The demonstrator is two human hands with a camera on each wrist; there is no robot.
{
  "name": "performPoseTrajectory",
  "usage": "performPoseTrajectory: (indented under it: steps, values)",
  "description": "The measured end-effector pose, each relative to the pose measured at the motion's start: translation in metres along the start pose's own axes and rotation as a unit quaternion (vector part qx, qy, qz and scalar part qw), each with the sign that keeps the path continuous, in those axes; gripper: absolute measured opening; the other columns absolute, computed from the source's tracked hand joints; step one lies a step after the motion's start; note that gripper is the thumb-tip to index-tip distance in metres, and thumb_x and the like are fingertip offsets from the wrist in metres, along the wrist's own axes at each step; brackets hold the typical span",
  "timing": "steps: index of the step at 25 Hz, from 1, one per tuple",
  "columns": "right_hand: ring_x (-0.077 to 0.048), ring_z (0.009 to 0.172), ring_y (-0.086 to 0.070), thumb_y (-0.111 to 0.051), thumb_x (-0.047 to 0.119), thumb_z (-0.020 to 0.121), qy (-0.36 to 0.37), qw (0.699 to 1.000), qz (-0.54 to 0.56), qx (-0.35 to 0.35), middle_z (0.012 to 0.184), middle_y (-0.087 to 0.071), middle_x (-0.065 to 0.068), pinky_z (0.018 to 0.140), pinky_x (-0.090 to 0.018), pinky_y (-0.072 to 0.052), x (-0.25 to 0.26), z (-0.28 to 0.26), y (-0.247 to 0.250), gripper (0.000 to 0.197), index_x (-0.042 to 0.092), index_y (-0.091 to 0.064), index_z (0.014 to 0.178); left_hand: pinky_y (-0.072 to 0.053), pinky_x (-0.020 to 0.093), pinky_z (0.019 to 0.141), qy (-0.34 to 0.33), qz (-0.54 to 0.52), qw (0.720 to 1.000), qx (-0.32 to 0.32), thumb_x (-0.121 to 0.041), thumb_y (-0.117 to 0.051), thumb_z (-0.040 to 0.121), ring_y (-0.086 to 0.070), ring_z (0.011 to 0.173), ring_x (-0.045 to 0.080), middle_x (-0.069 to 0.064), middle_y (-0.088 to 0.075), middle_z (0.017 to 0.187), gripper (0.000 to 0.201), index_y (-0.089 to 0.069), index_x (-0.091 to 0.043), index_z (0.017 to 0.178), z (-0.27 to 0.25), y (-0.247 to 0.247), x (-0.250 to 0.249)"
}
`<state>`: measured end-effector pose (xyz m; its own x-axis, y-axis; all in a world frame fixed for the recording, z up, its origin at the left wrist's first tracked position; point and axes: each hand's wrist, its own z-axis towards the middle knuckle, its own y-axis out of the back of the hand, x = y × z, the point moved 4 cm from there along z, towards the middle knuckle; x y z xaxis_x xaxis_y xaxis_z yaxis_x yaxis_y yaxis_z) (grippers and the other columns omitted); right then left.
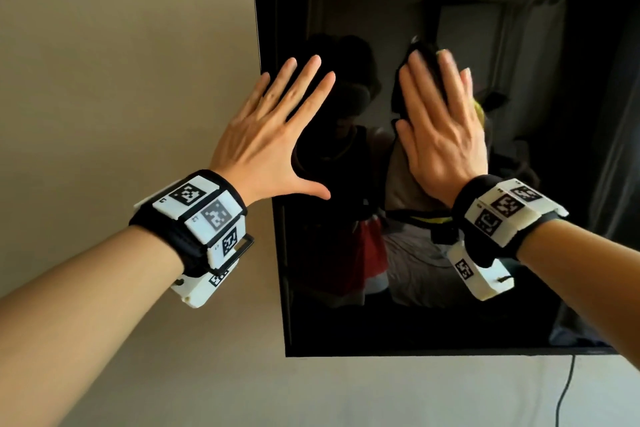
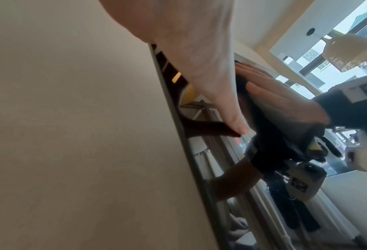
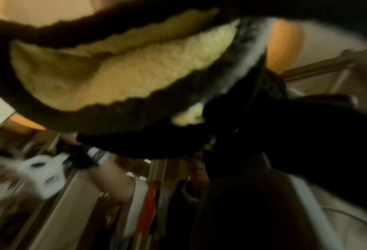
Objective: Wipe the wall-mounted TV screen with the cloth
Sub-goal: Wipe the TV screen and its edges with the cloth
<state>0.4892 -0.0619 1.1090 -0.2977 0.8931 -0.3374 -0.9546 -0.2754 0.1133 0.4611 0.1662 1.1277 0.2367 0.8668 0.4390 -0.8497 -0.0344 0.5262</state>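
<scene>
The dark TV screen (image 1: 450,305) hangs on a beige wall and fills the right of the head view. My left hand (image 1: 277,128) lies flat with spread fingers on the screen's left edge; in the left wrist view its thumb (image 2: 231,118) touches the glass. My right hand (image 1: 440,118) presses a black and yellow cloth (image 1: 424,59) against the screen with straight fingers. The cloth (image 3: 124,72) fills the blurred right wrist view, yellow pile with a dark border. In the left wrist view the right hand (image 2: 285,99) lies over the dark cloth (image 2: 270,135).
The beige wall (image 1: 121,80) spans the left and below the TV. A thin black cable (image 1: 564,392) hangs down from the TV's lower edge at the right. The screen reflects a room with furniture and a person.
</scene>
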Motion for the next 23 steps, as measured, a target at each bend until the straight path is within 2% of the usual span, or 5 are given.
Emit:
performPoseTrajectory:
  steps: [3,10,15,18,23]
  values:
    - [-0.035,0.147,-0.020,-0.041,0.025,0.106,0.126,0.991,-0.016,0.032,0.158,-0.029,-0.010,0.121,-0.050,-0.019,0.022,-0.013,-0.007,0.049,0.006,-0.034,0.151,-0.005,0.043,0.125,0.002,-0.004,1.000,0.012,-0.088,-0.064,0.055,0.005,0.153,0.025,0.005,0.006,0.167,0.141,0.001,-0.018,0.159,-0.006,-0.006,0.002]
    - [-0.036,0.147,-0.019,-0.041,0.024,0.106,0.041,0.999,0.009,0.012,0.157,-0.029,-0.012,0.122,-0.051,-0.017,0.035,-0.008,-0.008,0.049,0.003,-0.035,0.150,-0.007,0.040,0.125,0.015,-0.124,0.992,-0.037,-0.071,-0.071,0.069,0.006,0.153,0.027,0.009,0.010,0.165,0.127,-0.003,-0.012,0.158,-0.013,-0.006,0.005]
    - [-0.037,0.146,-0.020,-0.038,0.025,0.107,-0.019,0.999,0.025,-0.018,0.157,-0.030,-0.012,0.122,-0.050,-0.015,0.043,0.046,-0.007,0.048,0.003,-0.035,0.150,-0.018,0.004,0.110,0.190,-0.446,0.861,-0.153,-0.020,-0.040,0.105,-0.013,0.140,-0.018,-0.004,-0.012,0.163,0.066,0.000,-0.017,0.156,-0.049,-0.027,-0.009]
    - [-0.036,0.147,-0.020,-0.037,0.025,0.106,0.103,0.995,0.004,0.013,0.158,-0.027,-0.011,0.122,-0.050,-0.016,0.074,0.035,-0.018,0.050,0.004,-0.033,0.151,-0.036,0.002,0.087,0.278,-0.483,0.814,-0.166,-0.018,-0.032,0.106,-0.059,0.098,-0.004,-0.019,-0.056,0.119,0.052,-0.019,-0.020,0.156,-0.069,-0.047,-0.017]
    - [-0.035,0.146,-0.022,-0.038,0.026,0.106,0.215,0.976,-0.014,0.041,0.159,-0.027,-0.010,0.120,-0.050,-0.022,0.080,0.046,-0.019,0.051,0.005,-0.031,0.152,-0.030,-0.006,0.090,0.322,-0.528,0.771,-0.154,-0.008,-0.033,0.106,-0.041,0.104,-0.035,-0.035,-0.039,0.128,0.048,-0.031,-0.015,0.153,-0.098,-0.065,-0.039]
